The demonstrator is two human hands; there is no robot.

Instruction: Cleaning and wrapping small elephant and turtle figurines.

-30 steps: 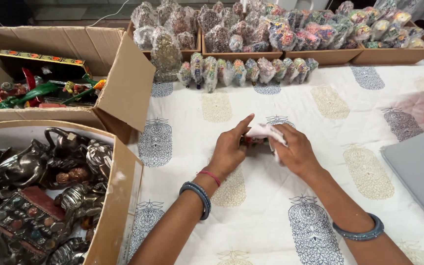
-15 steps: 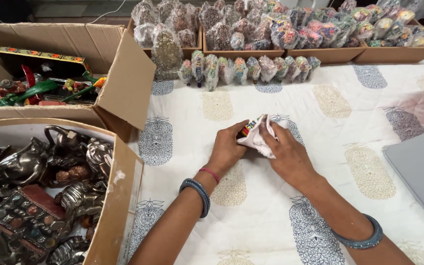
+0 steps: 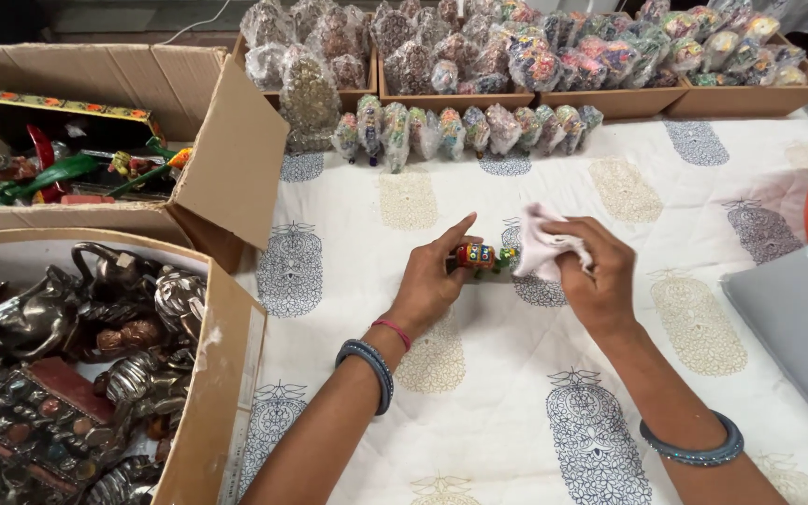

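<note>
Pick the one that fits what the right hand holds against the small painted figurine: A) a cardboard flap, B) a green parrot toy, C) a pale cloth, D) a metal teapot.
C: the right hand grips a crumpled pale cloth pressed to the end of the colourful figurine, which the left hand steadies over the printed tablecloth.

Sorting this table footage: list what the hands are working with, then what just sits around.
In hand:
left hand holding the painted figurine
right hand with the pale cloth

Lying about:
wrapped figurines
cardboard box of metal pieces
grey device
</note>
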